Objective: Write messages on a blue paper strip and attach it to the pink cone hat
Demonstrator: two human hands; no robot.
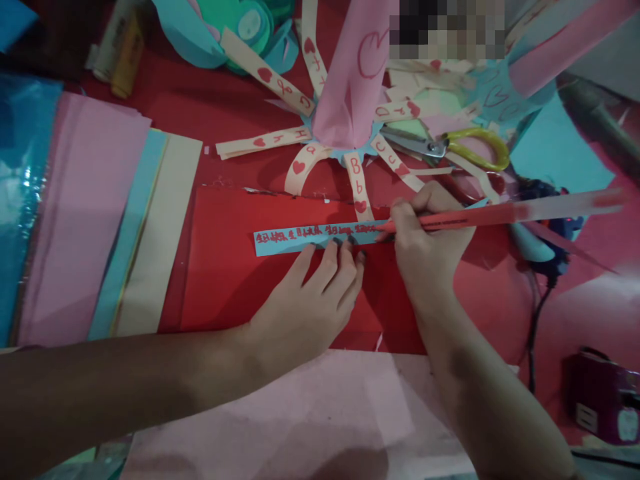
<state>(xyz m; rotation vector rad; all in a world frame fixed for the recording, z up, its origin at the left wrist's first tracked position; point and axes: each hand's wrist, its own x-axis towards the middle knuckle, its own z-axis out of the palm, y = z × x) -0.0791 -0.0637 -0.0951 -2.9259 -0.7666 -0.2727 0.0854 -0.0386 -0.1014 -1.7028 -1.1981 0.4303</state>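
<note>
A narrow blue paper strip (pixel 285 245) lies on a red sheet (pixel 220 280), with red handwriting along much of its length. My left hand (pixel 320 293) rests flat, fingers stretched out, its fingertips on the strip's lower edge. A red pen (pixel 470 217) is gripped in my right hand (pixel 430 247). The pen's tip touches the strip near the end of the writing, and its back end points right. Just above stands a pink paper cone (pixel 345 87) with lettered, heart-marked cream strips fanned around its base; the strip marked B (pixel 356 177) reaches down to the blue one.
Yellow-handled scissors (pixel 477 148) lie to the upper right among paper scraps. Beyond my right hand sits a dark corded tool (pixel 553 227). Coloured paper sheets (pixel 90 213) are layered at left. A purple box-like object (pixel 603 393) stands at lower right.
</note>
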